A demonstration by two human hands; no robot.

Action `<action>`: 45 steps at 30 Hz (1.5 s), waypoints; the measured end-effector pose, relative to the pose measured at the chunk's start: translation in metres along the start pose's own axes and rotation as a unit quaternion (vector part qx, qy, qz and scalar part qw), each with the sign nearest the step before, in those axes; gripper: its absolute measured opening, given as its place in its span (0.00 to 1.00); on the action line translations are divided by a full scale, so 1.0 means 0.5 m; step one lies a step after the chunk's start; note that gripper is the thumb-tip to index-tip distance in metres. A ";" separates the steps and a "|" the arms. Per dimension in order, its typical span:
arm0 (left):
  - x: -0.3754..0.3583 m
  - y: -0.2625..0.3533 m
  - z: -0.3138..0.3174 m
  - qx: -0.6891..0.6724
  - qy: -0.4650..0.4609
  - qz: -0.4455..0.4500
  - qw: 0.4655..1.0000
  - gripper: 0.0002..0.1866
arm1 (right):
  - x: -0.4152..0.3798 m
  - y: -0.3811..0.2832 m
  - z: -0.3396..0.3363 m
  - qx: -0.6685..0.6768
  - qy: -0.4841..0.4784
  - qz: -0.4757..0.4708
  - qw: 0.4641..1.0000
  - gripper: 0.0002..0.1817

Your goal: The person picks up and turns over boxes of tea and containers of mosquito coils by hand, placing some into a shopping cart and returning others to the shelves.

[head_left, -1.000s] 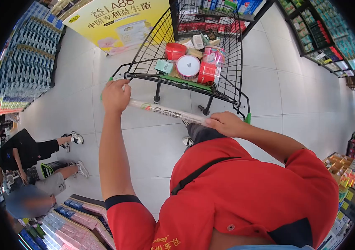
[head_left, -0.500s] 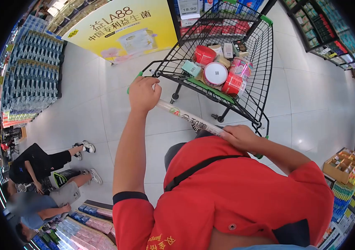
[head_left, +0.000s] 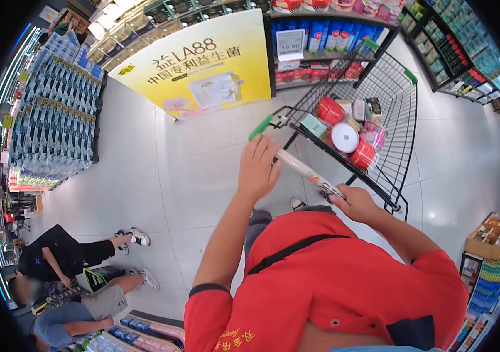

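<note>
A black wire shopping cart (head_left: 405, 138) stands ahead and to the right of me. My left hand (head_left: 259, 170) lies over its handle bar (head_left: 303, 170) near the green end cap (head_left: 260, 127), fingers stretched out and thumb apart. Farther along the bar, my right hand (head_left: 358, 204) is closed around it. In the cart lie a red tin (head_left: 329, 110), a white-lidded tin (head_left: 344, 137), another red tin (head_left: 364, 155), a pink tin (head_left: 373, 135), a pale teal box (head_left: 313, 125) and several small boxes.
A yellow advertising board (head_left: 203, 70) stands ahead, beside a shelf of blue packs (head_left: 326, 36). Stacked goods (head_left: 56, 111) rise at the left. Two people sit or stand at lower left, one in black clothing (head_left: 56, 252). A cardboard display box (head_left: 487, 239) is at right.
The cart has swung to the right in view, and the shelf behind it shows more. My left hand's fingers have straightened from a curled grip; my right hand remains closed on the bar.
</note>
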State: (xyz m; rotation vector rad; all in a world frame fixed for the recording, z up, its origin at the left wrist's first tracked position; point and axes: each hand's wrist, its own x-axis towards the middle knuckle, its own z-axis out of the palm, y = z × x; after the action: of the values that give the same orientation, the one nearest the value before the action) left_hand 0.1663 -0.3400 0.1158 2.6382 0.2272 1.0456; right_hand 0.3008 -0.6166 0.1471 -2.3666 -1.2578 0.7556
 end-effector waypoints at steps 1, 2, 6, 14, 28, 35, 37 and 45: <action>-0.027 -0.018 -0.018 -0.002 -0.024 -0.012 1.000 0.21 | 0.010 0.003 -0.004 -0.015 0.026 0.006 1.000 0.19; -0.065 -0.052 -0.027 -0.032 -0.034 -0.072 0.996 0.21 | 0.025 0.001 -0.009 -0.031 0.048 0.010 0.998 0.19; -0.361 -0.269 0.003 -0.044 -0.015 -0.330 0.943 0.20 | 0.116 -0.016 -0.022 -0.061 0.094 0.031 0.993 0.19; -0.908 -0.409 -0.082 -0.114 -0.053 -0.750 0.649 0.17 | 0.297 -0.097 -0.018 -0.100 0.210 0.044 0.972 0.21; -0.654 -0.468 -0.114 -0.225 0.015 -0.712 0.665 0.14 | 0.604 -0.322 -0.079 -0.068 0.223 0.155 0.960 0.25; -0.577 -0.528 -0.204 -0.166 -0.126 -0.693 0.690 0.15 | 0.664 -0.395 -0.080 0.029 0.228 0.136 0.964 0.22; -0.569 -0.566 -0.222 -0.169 -0.137 -0.688 0.692 0.15 | 0.666 -0.414 -0.068 0.047 0.230 0.131 0.963 0.23; -0.461 -0.703 -0.274 -0.178 -0.177 -0.689 0.680 0.15 | 0.716 -0.461 -0.078 0.073 0.201 0.126 0.969 0.23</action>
State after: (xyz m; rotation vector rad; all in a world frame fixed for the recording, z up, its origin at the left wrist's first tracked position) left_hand -0.1082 -0.0368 -0.0523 1.4507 1.4203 -0.0061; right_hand 0.3403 -0.1939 0.1980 -2.4214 -0.7209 0.3891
